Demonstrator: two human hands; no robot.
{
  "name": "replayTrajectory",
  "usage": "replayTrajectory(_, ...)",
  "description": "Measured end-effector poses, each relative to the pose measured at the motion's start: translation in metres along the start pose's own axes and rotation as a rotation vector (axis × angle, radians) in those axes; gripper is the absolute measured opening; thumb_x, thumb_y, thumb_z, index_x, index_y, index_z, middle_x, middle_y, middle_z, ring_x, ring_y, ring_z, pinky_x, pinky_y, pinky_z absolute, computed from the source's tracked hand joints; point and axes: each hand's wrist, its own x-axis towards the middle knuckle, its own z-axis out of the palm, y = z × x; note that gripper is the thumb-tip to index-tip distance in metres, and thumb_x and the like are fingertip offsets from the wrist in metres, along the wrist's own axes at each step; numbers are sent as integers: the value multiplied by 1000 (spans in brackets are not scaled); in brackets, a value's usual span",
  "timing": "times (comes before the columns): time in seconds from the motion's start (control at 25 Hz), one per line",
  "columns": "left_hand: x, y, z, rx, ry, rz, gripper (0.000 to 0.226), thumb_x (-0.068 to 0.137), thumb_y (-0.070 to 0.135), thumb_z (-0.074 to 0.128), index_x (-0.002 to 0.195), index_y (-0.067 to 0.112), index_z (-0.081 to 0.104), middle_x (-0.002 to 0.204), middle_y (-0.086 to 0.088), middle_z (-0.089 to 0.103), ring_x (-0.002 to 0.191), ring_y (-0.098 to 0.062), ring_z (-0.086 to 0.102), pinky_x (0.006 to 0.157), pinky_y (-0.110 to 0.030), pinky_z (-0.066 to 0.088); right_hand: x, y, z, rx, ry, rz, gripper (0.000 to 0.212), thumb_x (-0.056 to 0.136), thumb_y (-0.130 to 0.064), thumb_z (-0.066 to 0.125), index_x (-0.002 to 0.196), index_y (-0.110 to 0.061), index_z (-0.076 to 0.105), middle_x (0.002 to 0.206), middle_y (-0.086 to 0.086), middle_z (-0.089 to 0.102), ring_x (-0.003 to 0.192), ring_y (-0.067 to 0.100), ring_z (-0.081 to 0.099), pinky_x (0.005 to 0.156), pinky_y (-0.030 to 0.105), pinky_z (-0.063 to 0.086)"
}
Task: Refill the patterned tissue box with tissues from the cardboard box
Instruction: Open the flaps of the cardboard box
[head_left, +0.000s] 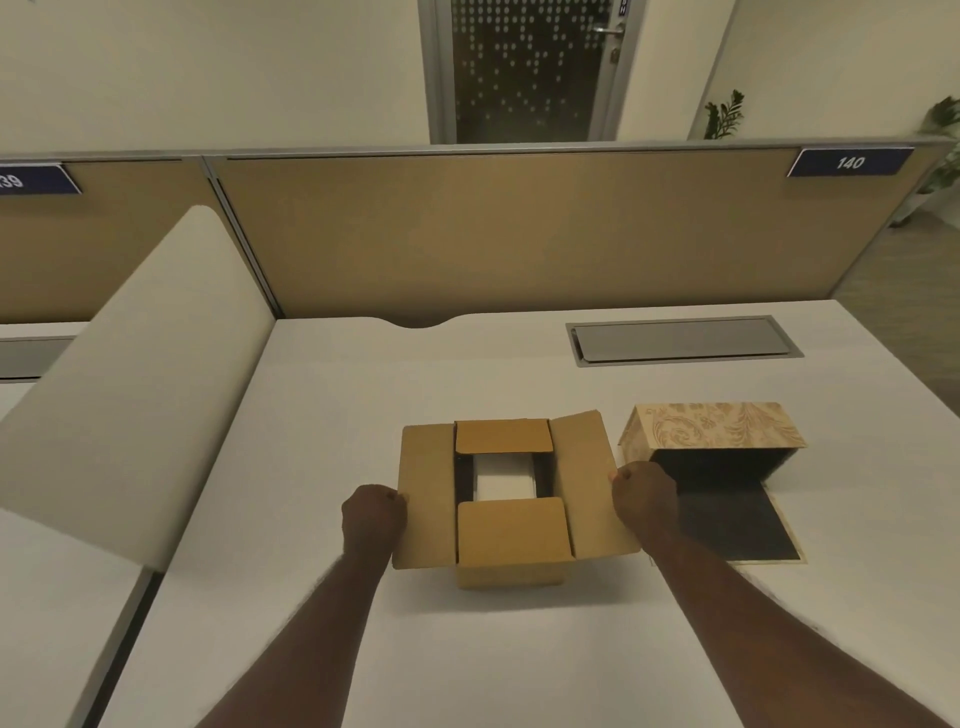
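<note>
A brown cardboard box (511, 535) stands on the white desk in front of me, its four flaps folded outward. White tissues (503, 480) show through the opening in the middle. My left hand (373, 514) pinches the outer edge of the left flap. My right hand (644, 496) pinches the outer edge of the right flap. To the right lies the patterned tissue box (719, 426) on its side, its dark inside facing me and its lid (737, 525) lying flat on the desk.
A grey cable hatch (683, 340) is set into the desk at the back right. A tan partition (493, 234) closes the far edge, and a white divider panel (140, 374) rises along the left side.
</note>
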Motion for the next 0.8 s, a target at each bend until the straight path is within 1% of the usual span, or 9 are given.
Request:
replayTrajectory(0.08, 1, -3, 5, -7, -25, -13, 32, 94, 18, 52, 93, -5, 74, 103, -22, 73, 101, -38, 65, 91, -41, 48, 2, 2, 3, -26, -22, 8, 32, 97, -23, 54, 112, 2, 69, 113, 16, 71, 104, 32, 67, 92, 38, 53)
replayTrajectory(0.2, 3, -5, 12, -26, -33, -35, 35, 95, 17, 51, 92, -12, 69, 104, -26, 71, 101, -41, 64, 92, -44, 48, 6, 5, 6, -27, -49, 24, 33, 97, -23, 53, 112, 2, 69, 113, 16, 71, 104, 32, 67, 91, 37, 53)
replayTrajectory(0.28, 2, -6, 13, -49, -46, -57, 36, 97, 19, 50, 90, -7, 73, 100, -21, 73, 88, -35, 64, 85, -39, 48, 7, 9, 10, -18, -64, 26, 33, 97, -23, 53, 111, 2, 69, 112, 16, 71, 105, 31, 67, 90, 36, 52)
replayTrajectory(0.36, 2, -6, 13, -66, -62, -73, 34, 97, 20, 50, 80, 1, 73, 87, -15, 70, 74, -24, 55, 74, -32, 42, 7, 11, 14, 8, -75, 34, 33, 98, -23, 52, 111, 2, 69, 112, 16, 71, 105, 31, 67, 91, 36, 51)
replayTrajectory(0.48, 3, -8, 12, -86, -53, -91, 37, 96, 19, 51, 60, 8, 56, 64, -3, 54, 61, -19, 46, 59, -29, 35, 8, 12, 16, 6, -76, 38, 34, 98, -24, 51, 110, 1, 69, 111, 16, 71, 104, 31, 67, 92, 36, 51)
replayTrajectory(0.64, 4, -13, 10, -186, -66, -104, 39, 94, 22, 52, 58, 7, 47, 63, -4, 46, 67, -25, 43, 63, -35, 35, 5, 12, 13, 83, -50, 64, 34, 98, -24, 50, 113, 1, 67, 115, 16, 69, 106, 31, 65, 91, 37, 50)
replayTrajectory(0.68, 3, -13, 8, -213, -61, -94, 38, 95, 23, 53, 62, 4, 53, 66, -3, 50, 70, -25, 46, 67, -38, 40, 2, 9, 10, 121, -17, 59, 34, 97, -25, 51, 117, -1, 64, 120, 15, 67, 110, 32, 63, 91, 37, 50)
replayTrajectory(0.72, 3, -12, 6, -242, -48, -77, 33, 95, 26, 54, 75, 1, 63, 74, -4, 59, 77, -26, 52, 77, -41, 46, -2, 5, 7, 148, 48, 35, 35, 95, -26, 54, 121, -3, 61, 125, 14, 64, 113, 32, 62, 91, 38, 50)
replayTrajectory(0.8, 2, -8, 2, -277, 13, -27, 32, 93, 29, 60, 114, 6, 65, 106, -8, 69, 100, -27, 61, 94, -42, 47, -10, -6, 2, 86, 203, -66, 42, 90, -31, 62, 126, -10, 57, 129, 11, 60, 116, 30, 59, 92, 42, 51)
